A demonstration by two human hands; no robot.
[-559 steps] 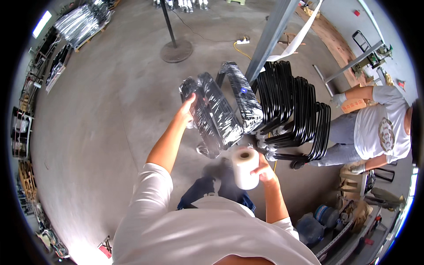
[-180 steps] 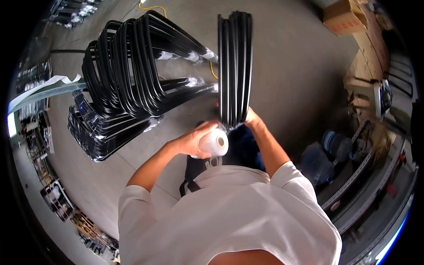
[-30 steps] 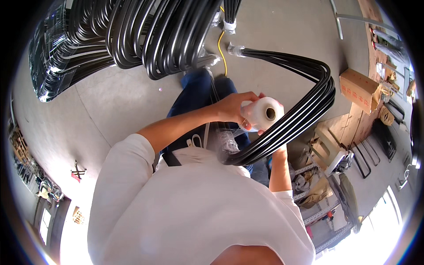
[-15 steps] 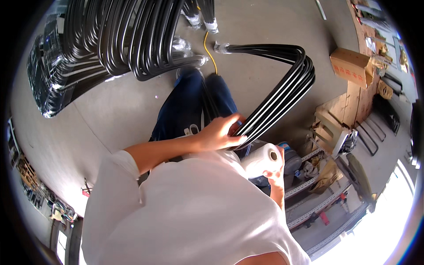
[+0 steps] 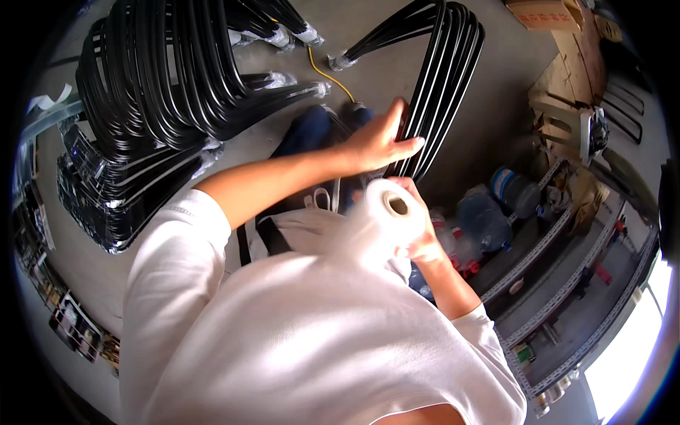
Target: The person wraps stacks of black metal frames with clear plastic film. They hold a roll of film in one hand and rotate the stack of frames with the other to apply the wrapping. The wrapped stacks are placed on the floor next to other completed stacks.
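Observation:
My left hand (image 5: 379, 145) grips the near end of a bundle of bent black metal tubes (image 5: 443, 78), with the thumb across its near face and the other fingers partly hidden. The bundle rises from there to a rounded bend, then runs back left to an end wrapped in clear film. In my right hand (image 5: 423, 237) is a thick roll of clear stretch film (image 5: 365, 223), its hollow core facing up and to the right. It is close to my chest, just below the near end of the bundle. The fingers behind the roll are partly hidden.
Stacked black bent tubes (image 5: 156, 78) with film-wrapped ends stand on the left. A yellow cable (image 5: 327, 73) crosses the floor ahead. To the right are large blue water bottles (image 5: 485, 216), a metal shelf rack (image 5: 538, 262) and a cardboard box (image 5: 545, 14).
The film roll has moved left and up, close to the bundle's near end. My left hand has risen with the bundle, which now stands steeper. The view has also shifted.

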